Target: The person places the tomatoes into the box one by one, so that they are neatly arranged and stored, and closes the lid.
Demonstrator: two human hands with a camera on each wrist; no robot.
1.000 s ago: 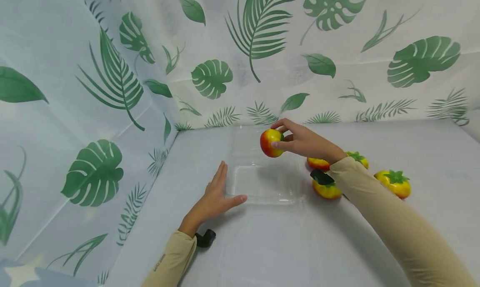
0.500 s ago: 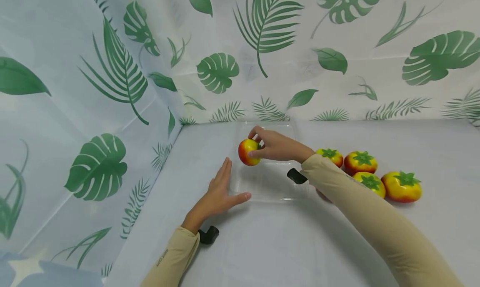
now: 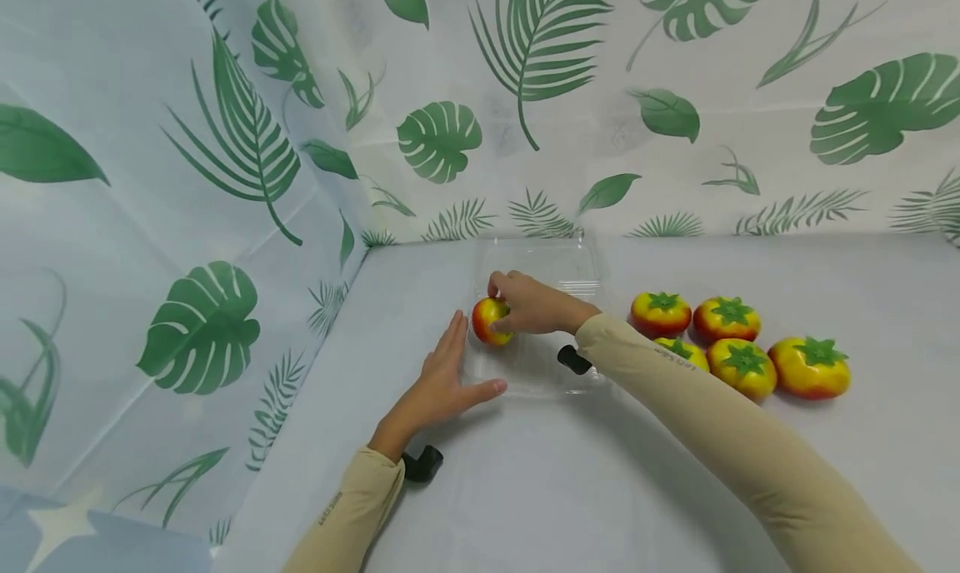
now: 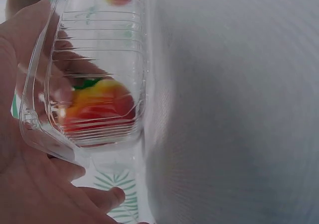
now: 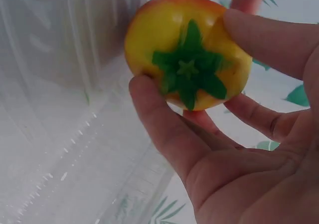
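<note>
My right hand (image 3: pixel 528 302) pinches a red-and-yellow toy persimmon (image 3: pixel 489 321) between thumb and fingers, at the left side of a clear plastic box (image 3: pixel 551 383). In the right wrist view the fruit's green calyx (image 5: pixel 187 67) faces the camera, and the thumb and fingers press its sides. Through the box wall (image 4: pixel 99 45) in the left wrist view, the persimmon shows low in the box with right-hand fingers around it. My left hand (image 3: pixel 442 394) has its fingers straight along the box's left side, thumb spread towards its front edge.
Several more toy persimmons (image 3: pixel 745 366) lie grouped on the white tablecloth (image 3: pixel 555 481) to the right of the box, one partly behind the right sleeve. The box's raised clear lid (image 3: pixel 536 261) stands at the back, near the leaf-print curtain (image 3: pixel 555 140).
My right hand has carried the persimmon left and down, from above the box to its left side. My left hand stays beside the box. The head view has shifted slightly.
</note>
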